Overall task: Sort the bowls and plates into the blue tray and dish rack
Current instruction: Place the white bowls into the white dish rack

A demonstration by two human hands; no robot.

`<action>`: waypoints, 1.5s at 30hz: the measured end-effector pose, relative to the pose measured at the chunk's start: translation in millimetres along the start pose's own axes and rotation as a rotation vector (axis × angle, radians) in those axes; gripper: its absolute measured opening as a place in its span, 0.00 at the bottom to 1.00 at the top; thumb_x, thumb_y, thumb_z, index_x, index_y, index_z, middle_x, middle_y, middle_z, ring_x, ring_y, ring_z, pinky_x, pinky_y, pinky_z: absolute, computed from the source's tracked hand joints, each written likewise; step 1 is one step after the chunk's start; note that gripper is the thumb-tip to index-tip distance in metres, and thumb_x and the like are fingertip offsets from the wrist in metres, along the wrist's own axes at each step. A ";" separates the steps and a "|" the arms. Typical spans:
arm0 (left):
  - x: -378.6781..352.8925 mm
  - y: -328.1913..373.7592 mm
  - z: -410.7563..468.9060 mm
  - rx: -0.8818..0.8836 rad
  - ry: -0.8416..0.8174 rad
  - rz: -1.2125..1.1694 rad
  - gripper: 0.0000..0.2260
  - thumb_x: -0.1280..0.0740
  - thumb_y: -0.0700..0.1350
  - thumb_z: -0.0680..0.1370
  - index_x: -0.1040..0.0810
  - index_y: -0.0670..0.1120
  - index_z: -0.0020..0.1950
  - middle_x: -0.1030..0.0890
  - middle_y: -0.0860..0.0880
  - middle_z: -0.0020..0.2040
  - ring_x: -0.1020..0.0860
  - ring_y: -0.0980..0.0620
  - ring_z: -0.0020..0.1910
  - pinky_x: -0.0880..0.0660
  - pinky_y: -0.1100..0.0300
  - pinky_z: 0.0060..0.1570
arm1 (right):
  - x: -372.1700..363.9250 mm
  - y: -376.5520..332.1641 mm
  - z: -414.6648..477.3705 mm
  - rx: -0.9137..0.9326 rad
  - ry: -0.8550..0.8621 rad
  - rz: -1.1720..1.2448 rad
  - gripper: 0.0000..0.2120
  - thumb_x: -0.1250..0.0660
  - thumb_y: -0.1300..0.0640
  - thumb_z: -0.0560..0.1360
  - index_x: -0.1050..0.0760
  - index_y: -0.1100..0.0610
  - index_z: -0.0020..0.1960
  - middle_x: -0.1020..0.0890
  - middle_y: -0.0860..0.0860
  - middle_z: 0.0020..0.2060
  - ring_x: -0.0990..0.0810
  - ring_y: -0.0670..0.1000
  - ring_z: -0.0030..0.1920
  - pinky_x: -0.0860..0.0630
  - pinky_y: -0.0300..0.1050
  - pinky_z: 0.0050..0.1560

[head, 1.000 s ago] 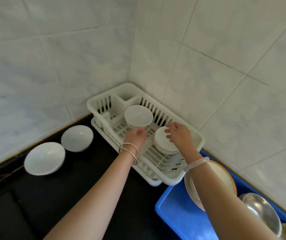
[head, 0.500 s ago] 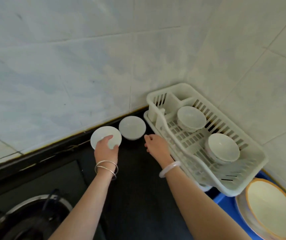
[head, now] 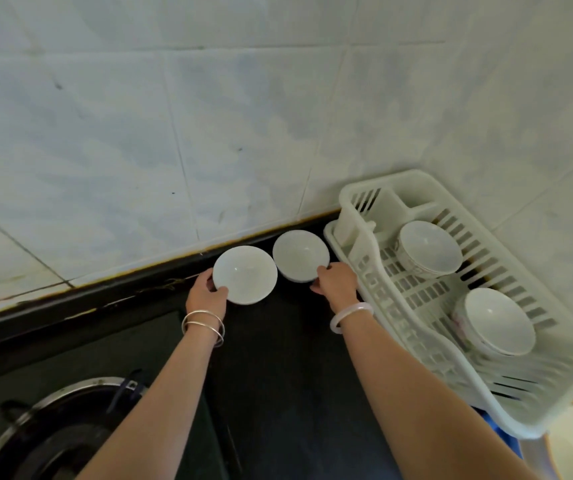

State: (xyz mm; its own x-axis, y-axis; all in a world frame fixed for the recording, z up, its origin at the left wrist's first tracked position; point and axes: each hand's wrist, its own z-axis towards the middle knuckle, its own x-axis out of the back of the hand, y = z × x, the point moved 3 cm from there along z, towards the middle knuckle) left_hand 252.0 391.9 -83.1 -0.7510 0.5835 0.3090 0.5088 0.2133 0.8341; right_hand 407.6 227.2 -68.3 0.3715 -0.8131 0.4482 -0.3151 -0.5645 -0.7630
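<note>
Lifting both bowls at once calls for firm, even pinches, since the glaze looks slick. The left hand's (head: 205, 294) fingers (head: 206, 274) curl round the rim of the left glossy white ceramic bowl (head: 245, 274), thumb on its near edge. The right hand's (head: 335, 282) fingers close on the near rim of the right glossy white ceramic bowl (head: 300, 255). Both sit upright, just beside each other, on the black table (head: 278, 358), left of the white slatted plastic dish rack (head: 416, 183). The rack holds a far round white bowl (head: 429, 249) and a near round white bowl (head: 500, 320). Its ribbed floor could tip a rounded foot, so set them down level.
</note>
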 end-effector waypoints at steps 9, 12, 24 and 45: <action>-1.6 -13.3 14.3 0.078 -0.057 -0.248 0.23 0.38 0.30 0.73 0.30 0.45 0.67 0.24 0.40 0.64 0.27 0.41 0.64 0.27 0.46 0.61 | 6.1 -13.6 -4.6 0.055 0.048 0.158 0.08 0.38 0.66 0.76 0.26 0.62 0.38 0.24 0.50 0.36 0.22 0.48 0.36 0.18 0.44 0.40; -1.8 -14.3 15.1 0.089 -0.063 -0.287 0.22 0.38 0.31 0.74 0.30 0.45 0.67 0.25 0.41 0.64 0.27 0.41 0.63 0.26 0.49 0.58 | 2.8 -25.9 -11.1 0.118 0.014 0.088 0.08 0.37 0.65 0.75 0.23 0.70 0.44 0.20 0.55 0.35 0.19 0.49 0.37 0.18 0.41 0.35; 2.2 -8.6 10.2 0.195 -0.071 -0.464 0.17 0.41 0.48 0.79 0.29 0.45 0.66 0.26 0.47 0.54 0.26 0.45 0.52 0.29 0.49 0.58 | -46.1 -45.5 -36.8 0.205 -0.078 -0.224 0.07 0.34 0.62 0.74 0.22 0.58 0.38 0.20 0.50 0.29 0.15 0.52 0.38 0.18 0.50 0.49; 7.4 7.5 -0.9 0.242 -0.094 -0.488 0.16 0.39 0.42 0.78 0.28 0.47 0.65 0.26 0.43 0.64 0.25 0.42 0.61 0.26 0.50 0.55 | -50.2 -29.2 -41.0 -0.046 -0.379 0.121 0.18 0.39 0.65 0.78 0.28 0.58 0.67 0.22 0.59 0.56 0.20 0.57 0.53 0.21 0.47 0.45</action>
State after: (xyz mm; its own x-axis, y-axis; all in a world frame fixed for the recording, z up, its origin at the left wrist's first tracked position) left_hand 249.9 397.1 -74.2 -0.8887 0.4372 -0.1383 0.2021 0.6442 0.7377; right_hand 362.4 278.7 -49.4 0.6221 -0.7691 0.1463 -0.4116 -0.4802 -0.7745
